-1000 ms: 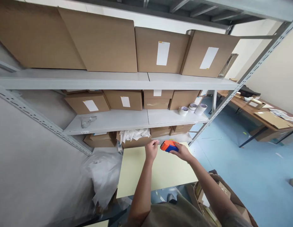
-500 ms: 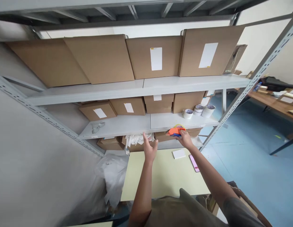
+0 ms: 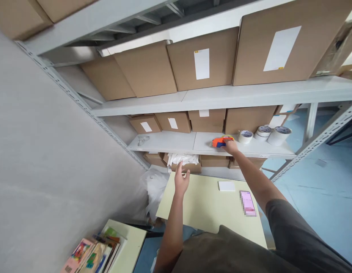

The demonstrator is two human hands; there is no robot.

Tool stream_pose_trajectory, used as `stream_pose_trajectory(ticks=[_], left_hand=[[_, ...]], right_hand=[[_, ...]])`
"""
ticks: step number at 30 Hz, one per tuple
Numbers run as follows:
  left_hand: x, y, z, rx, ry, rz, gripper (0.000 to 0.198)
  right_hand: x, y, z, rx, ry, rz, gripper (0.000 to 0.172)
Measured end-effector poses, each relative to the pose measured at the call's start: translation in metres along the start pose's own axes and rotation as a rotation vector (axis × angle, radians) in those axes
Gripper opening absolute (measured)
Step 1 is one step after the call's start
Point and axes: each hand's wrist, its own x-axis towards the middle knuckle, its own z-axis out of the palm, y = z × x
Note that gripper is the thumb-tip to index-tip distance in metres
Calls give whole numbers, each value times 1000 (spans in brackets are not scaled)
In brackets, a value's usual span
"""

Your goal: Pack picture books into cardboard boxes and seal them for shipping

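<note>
The orange and blue tape gun [image 3: 220,142] now sits on the white shelf [image 3: 167,141], farther in than before. The right hand [image 3: 231,147] grips its top (fingers curled over it). The left hand [image 3: 181,178] is open in the air, fingers spread. Rolls of tape [image 3: 267,133] stand just beside. Below, a pale yellow surface [image 3: 190,197] holds a white card [image 3: 226,185] and a pink phone [image 3: 247,202].

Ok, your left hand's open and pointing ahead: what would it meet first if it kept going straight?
Most likely the crumpled white wrapping on the cardboard box, just beyond the fingertips of the left hand, though depth is hard to judge from this view.
</note>
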Motion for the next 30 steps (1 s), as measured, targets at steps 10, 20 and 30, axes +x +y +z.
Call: stream_pose_trajectory(ticks=[10,20,30], left_hand=[[-21,-7,7,67,-15,-46,49],[-59,-45,-7,99,-102,-133,49],[-130,-91,-68,364,-169,-256,59]], right_hand=[[-16,-20,4,-21,48,26,58],[-139,-81,53,537,89,-328,62],[-265,-129,163,681,-164,-179,59]])
